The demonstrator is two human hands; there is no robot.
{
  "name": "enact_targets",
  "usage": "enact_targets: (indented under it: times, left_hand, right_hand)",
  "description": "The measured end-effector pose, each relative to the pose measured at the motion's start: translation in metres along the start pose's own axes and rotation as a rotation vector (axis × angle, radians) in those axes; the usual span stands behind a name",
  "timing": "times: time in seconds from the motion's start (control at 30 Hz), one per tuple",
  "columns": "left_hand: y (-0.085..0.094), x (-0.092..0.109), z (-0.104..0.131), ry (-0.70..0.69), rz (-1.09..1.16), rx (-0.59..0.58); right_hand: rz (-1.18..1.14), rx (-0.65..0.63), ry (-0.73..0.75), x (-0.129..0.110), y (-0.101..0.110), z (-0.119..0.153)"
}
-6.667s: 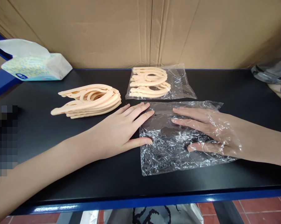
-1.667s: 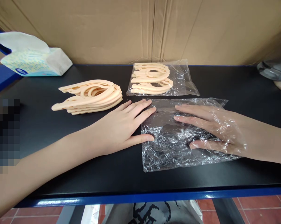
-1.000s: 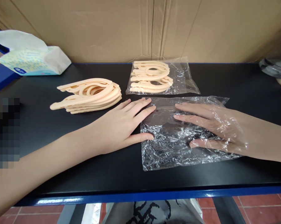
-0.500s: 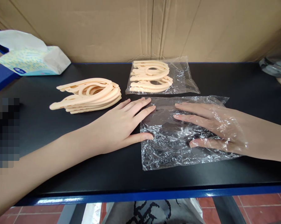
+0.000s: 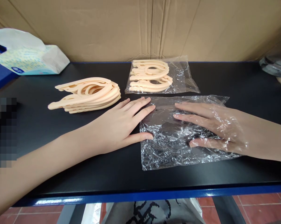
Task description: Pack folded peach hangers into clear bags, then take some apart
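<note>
A clear plastic bag (image 5: 166, 152) lies crinkled on the black tabletop. My right hand (image 5: 224, 126) is inside it, with the fingers spread flat and visible through the film. On the bag's left edge, my left hand (image 5: 124, 124) rests palm down with its fingers stretched out. Just left of that hand is a stack of peach-coloured folding hangers (image 5: 89, 96), piled loose. Behind the bag, more hangers (image 5: 151, 74) of the same colour lie in a second clear bag (image 5: 183, 77).
A soft tissue pack (image 5: 33, 59) with a tissue sticking out stands at the back left. Cardboard (image 5: 103, 31) rises along the far edge. Some clear plastic (image 5: 274, 65) sits at the far right. The table's front edge (image 5: 154, 196) is blue.
Both hands and the bag have stayed in place. Only the camera view has shifted very slightly.
</note>
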State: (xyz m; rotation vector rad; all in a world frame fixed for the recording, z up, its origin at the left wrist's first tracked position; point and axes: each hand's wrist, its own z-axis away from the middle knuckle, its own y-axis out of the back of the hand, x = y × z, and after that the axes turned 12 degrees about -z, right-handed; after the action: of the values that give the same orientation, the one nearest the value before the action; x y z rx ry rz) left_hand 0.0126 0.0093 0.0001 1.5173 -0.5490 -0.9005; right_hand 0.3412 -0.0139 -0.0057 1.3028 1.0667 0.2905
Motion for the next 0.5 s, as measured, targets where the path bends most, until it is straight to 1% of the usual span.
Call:
enact_targets:
  times: [0.2,0.37,0.5]
  left_hand:
    - [-0.0008,-0.0008,0.0007,-0.007,0.006,0.006]
    - [-0.0018,-0.0013,0.001,-0.009,0.017,0.03]
    - [-0.0011,-0.0008,0.0007,-0.01,0.019,0.037]
  right_hand:
    - [-0.034,0.0,-0.039,-0.0017,0.0006,0.0017]
    - [-0.004,-0.013,-0.028,-0.0003,-0.0002,0.0022]
    - [-0.045,-0.025,-0.031,0.0007,-0.0003,0.0013]
